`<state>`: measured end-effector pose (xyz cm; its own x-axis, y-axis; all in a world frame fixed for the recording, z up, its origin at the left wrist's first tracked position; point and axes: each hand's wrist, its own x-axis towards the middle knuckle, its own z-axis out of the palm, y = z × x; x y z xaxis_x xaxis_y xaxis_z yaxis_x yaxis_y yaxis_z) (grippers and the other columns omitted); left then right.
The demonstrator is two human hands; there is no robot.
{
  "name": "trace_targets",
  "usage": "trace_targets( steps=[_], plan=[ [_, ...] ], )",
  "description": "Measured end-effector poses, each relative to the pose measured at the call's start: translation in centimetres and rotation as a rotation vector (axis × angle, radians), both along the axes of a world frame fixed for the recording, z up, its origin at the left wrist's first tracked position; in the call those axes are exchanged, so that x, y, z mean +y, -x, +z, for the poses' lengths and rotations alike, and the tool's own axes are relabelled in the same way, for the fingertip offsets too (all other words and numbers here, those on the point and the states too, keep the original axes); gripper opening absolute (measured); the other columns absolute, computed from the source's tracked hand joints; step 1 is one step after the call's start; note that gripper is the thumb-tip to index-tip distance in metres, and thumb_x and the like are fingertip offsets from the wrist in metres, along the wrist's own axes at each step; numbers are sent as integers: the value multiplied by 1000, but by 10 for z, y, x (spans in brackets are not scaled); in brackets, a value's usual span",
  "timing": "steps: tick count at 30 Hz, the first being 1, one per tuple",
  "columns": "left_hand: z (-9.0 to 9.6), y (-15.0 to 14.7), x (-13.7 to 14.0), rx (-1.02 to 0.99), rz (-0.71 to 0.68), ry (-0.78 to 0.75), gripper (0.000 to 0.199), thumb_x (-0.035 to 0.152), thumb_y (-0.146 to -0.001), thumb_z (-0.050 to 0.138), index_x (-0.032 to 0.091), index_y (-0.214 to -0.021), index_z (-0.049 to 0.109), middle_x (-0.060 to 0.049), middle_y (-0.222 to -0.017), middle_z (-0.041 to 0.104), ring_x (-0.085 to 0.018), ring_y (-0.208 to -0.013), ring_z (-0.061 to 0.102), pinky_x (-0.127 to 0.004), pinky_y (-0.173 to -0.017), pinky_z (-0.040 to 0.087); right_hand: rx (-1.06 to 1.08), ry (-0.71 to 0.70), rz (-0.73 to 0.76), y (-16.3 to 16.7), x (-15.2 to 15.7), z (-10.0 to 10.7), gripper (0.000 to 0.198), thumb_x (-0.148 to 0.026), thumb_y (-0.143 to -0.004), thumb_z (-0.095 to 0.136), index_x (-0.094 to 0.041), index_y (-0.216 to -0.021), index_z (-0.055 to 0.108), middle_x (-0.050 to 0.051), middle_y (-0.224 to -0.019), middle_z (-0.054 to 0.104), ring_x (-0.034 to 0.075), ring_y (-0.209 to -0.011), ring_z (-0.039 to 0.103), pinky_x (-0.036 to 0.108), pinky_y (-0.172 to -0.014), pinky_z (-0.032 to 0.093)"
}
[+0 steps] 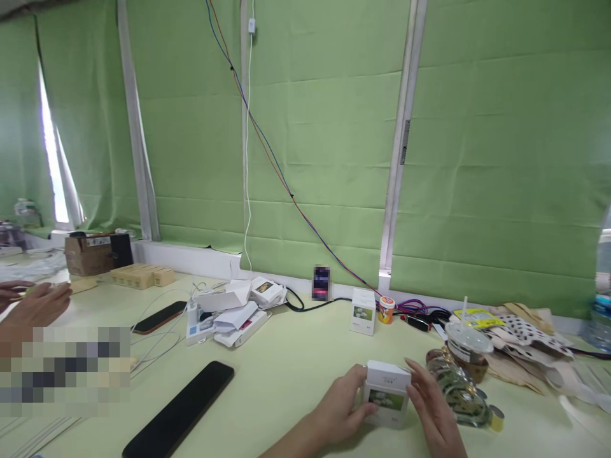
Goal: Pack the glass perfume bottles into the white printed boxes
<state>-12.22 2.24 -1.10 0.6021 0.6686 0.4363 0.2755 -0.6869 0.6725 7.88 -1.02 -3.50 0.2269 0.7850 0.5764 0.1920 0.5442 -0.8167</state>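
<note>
A small white box (pixel 386 416) with a picture of white flowers on green stands upright at the lower right in the head view. Its lid part (pixel 388 375) sits raised at the top, like a folded flap. My left hand (pixel 340 407) grips the box from the left, thumb across its front and fingers behind. My right hand (pixel 433 410) is at the other side, its fingertips against the right edge near the lid. What lies inside the box is hidden. A similar white box (pixel 363 312) stands farther back, beside a small orange-and-white tub (pixel 386 310).
Beside my right hand lie clear greenish items (pixel 458 391) and a lidded drink cup (pixel 468 346). Black phones (pixel 181 410) (pixel 160 317), opened white boxes (pixel 238 312) and cables lie leftward. Another person's hands (pixel 41 308) are at far left. A small screen (pixel 321 283) leans by the wall.
</note>
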Motion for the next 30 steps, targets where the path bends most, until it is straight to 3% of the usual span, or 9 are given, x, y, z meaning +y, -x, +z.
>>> trace_targets(
  steps=[5, 13, 24, 30],
  plan=[
    [0, -1, -1, 16, 30, -18, 48, 15, -78, 59, 22, -123, 42, -7, -118, 62, -23, -102, 58, -33, -89, 45, -210, -77, 11, -3, -3, 8, 30, -42, -91, 46, -30, -110, 65, 4, -111, 64, 24, -106, 58, 32, -89, 47],
    [-2, -3, -6, 72, 75, -71, 46, 17, -72, 64, 21, -113, 45, -6, -103, 66, -23, -89, 62, -31, -80, 48, -231, -116, -62, 6, -9, 18, 24, -45, -89, 48, -27, -91, 64, 5, -92, 61, 24, -90, 58, 33, -77, 48],
    [-12, -8, 0, -81, 67, 25, 52, 10, -62, 71, 24, -105, 45, 0, -93, 65, -19, -82, 62, -26, -76, 48, -173, -117, -4, 7, -10, 18, 24, -44, -90, 47, -27, -89, 63, 2, -87, 60, 22, -83, 57, 29, -72, 43],
    [-17, -7, 3, -113, 49, 3, 52, 10, -61, 72, 24, -104, 47, -1, -95, 64, -19, -82, 62, -25, -75, 48, -210, -106, 53, 4, -8, 18, 21, -37, -93, 43, -30, -92, 62, 0, -89, 56, 19, -86, 54, 27, -77, 39]
  ],
)
